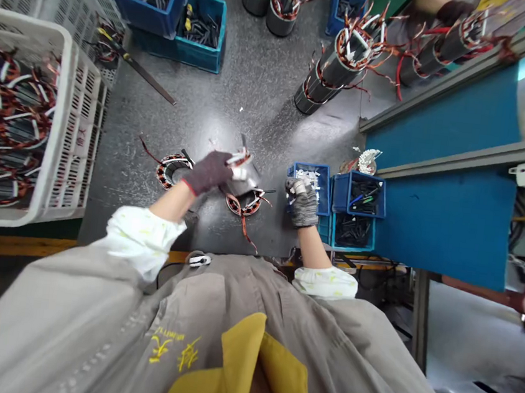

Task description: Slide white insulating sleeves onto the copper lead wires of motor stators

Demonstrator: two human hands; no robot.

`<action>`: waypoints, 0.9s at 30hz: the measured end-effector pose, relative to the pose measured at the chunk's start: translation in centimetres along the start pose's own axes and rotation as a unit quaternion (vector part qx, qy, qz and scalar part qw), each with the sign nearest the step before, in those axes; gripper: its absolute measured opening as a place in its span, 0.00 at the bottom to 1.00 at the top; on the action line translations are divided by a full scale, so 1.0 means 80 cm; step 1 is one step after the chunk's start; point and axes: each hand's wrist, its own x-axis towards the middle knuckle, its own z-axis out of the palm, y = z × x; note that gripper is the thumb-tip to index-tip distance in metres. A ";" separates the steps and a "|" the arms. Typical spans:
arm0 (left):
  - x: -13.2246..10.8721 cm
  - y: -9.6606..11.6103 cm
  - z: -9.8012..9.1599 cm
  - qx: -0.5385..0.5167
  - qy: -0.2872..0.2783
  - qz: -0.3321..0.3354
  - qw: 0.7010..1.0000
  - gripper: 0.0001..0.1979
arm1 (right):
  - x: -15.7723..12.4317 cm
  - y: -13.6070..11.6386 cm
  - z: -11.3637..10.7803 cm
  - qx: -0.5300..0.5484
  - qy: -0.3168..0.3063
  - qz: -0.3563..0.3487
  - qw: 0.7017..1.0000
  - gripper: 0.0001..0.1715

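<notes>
My left hand (208,173), in a dark maroon glove with pale fingertips, is closed on the upper end of a wire-wound motor stator (241,186). The stator lies tilted on the dark table, its near ring of copper windings toward me and an orange-red lead trailing from it. A second stator (169,170) stands just left of that hand. My right hand (303,204), in a grey knit glove, is at the near left side of a blue bin (324,177) of small white pieces. Its fingers are curled; what they hold, if anything, is hidden.
Blue bins of black sleeves (364,196) stand right of the white pieces. Stacked stators (329,72) stand farther back. A white crate (58,131) of stators is at left, near a long file-like tool (148,78). Another person's gloved hand (453,13) touches stators at upper right.
</notes>
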 end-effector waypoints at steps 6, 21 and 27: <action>0.079 -0.026 -0.024 0.161 0.055 -0.089 0.981 0.31 | -0.049 0.006 0.005 -0.135 -0.093 -0.042 0.985 0.15; -0.002 0.009 0.091 0.313 -0.152 0.089 0.933 0.28 | -0.031 -0.026 0.003 -0.257 -0.165 -0.119 0.945 0.13; -0.006 0.003 0.100 0.299 -0.131 0.090 0.941 0.29 | -0.033 -0.037 0.020 -0.281 -0.231 -0.141 0.921 0.15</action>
